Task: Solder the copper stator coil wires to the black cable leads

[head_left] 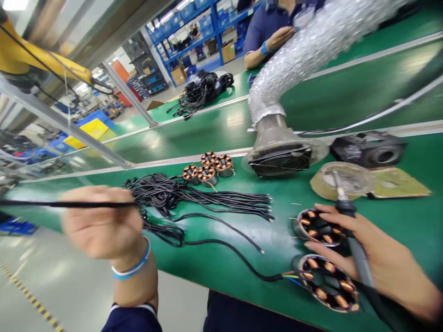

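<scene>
At the left, my left hand [100, 223] is raised above the bench edge, closed in a fist and blurred. A dark cable [38, 204] runs straight across it from the left image edge. My right hand [384, 258] holds a grey soldering iron [358, 258], tip pointing away from me. Its fingers also touch a stator with copper windings [321, 227] lying on the bench. Just nearer to me lies a second stator [328, 282], with coloured wires of a black cable [235, 251] reaching its left side.
Several stators [206, 174] stand behind a bundle of black cables [159, 191] on the green bench. A fan hood [280, 159] with a silver duct [304, 60], a round yellowish dish [341, 180] and a black stand [370, 148] are further back. A co-worker [263, 34] is across the bench.
</scene>
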Motion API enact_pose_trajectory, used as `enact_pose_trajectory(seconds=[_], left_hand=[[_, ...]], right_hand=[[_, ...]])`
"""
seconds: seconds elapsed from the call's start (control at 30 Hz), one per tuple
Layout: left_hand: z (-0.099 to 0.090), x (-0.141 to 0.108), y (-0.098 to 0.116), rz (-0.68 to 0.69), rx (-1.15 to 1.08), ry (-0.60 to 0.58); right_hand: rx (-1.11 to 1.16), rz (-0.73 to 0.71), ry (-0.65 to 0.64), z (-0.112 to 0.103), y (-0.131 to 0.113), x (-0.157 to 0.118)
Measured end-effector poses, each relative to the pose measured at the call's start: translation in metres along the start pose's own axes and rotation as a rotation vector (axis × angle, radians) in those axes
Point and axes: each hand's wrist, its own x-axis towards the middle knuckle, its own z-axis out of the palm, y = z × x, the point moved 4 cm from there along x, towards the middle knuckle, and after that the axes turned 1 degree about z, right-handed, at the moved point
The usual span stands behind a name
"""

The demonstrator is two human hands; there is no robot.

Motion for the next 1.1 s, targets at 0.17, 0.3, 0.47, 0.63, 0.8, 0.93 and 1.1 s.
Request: enact_pose_trajectory(seconds=[0.17, 0.3, 0.47, 0.63, 0.8, 0.93, 1.1], left_hand=[[0.131, -0.06, 0.056, 0.158, -0.285, -0.799], [0.176, -0.086, 0.061, 0.144, -0.237, -1.029], [0.182, -0.084, 0.06, 0.132, -0.19, -1.149], [0.183, -0.077, 0.076, 0.23, -0.328, -1.116], [0.188, -0.076, 0.078, 0.297, -0.401, -1.08], [0.189, -0.084, 0.065, 0.367, -0.306, -1.31], [0.196, -0.114, 0.057, 0.573, -0.188, -1.598]], right_hand=[[0.099, -0.123, -0.045, -0.017, -0.015, 0.009], [0.272, -0.011, 0.095, -0.032, -0.037, 0.021], [0.299, 0.012, 0.171, -0.037, -0.068, 0.036], [0.333, -0.073, 0.161, -0.034, -0.083, 0.047], [0.329, -0.165, 0.179, -0.027, -0.087, 0.049], [0.324, -0.172, 0.243, -0.027, -0.077, 0.046], [0.366, -0.078, 0.331, -0.025, -0.06, 0.041]])
